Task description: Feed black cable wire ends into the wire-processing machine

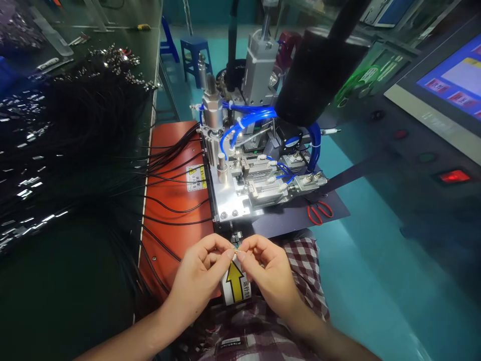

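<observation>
My left hand (205,268) and my right hand (268,268) meet in front of the machine, each pinching with thumb and forefinger. Between the fingertips shows a short piece of thin wire (236,251); most of it is hidden by the fingers. Just beyond them is a small metal fixture (236,236) at the near edge of the machine (236,193). Below the hands lies a white label with a yellow arrow (235,286). Black cables (176,203) run from the left across an orange-red plate (165,190) into the machine's side.
A large heap of black cables with shiny metal ends (93,90) covers the dark table at left. Red-handled scissors (320,212) lie on the grey plate right of the machine. A black cylinder (319,75) overhangs the machine. At right stands a control panel with a screen (454,75).
</observation>
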Available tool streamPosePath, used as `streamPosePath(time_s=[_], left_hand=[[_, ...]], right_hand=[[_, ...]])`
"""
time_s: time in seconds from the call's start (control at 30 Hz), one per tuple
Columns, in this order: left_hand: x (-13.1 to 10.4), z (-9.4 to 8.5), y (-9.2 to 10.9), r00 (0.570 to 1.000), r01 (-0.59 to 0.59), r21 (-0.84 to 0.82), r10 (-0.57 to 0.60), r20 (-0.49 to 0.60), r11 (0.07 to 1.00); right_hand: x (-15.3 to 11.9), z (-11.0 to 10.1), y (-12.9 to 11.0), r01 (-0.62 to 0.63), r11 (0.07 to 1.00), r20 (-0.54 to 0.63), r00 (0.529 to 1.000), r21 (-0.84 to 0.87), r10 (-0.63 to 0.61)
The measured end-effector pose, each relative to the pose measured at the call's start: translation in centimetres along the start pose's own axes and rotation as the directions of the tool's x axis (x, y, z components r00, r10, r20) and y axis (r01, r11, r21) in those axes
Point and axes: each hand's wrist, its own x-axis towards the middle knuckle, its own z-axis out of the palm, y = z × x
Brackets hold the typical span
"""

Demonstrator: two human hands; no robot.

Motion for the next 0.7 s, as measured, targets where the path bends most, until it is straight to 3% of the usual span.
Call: streamPosePath(time_s=[0.23, 0.47, 0.7], left_hand=[[-0.18, 0.23, 0.27, 1.000, 0.026, -0.075, -0.027, -0.006, 0.997], [-0.14, 0.39, 0.49, 1.000, 0.023, -0.091, -0.023, 0.009, 0.996], [-0.01, 0.00, 0.69, 0.999, 0.036, -0.054, -0.035, 0.014, 0.998]], right_hand=[[-0.06, 0.21, 0.11, 0.013, 1.000, 0.000, 1.000, -0.013, -0.013], [0.13, -0.34, 0.15, -0.035, 0.991, -0.006, 0.999, 0.129, 0.036], [0.04, -0.76, 0.01, 0.061, 0.997, 0.034, 0.998, -0.053, -0.060]])
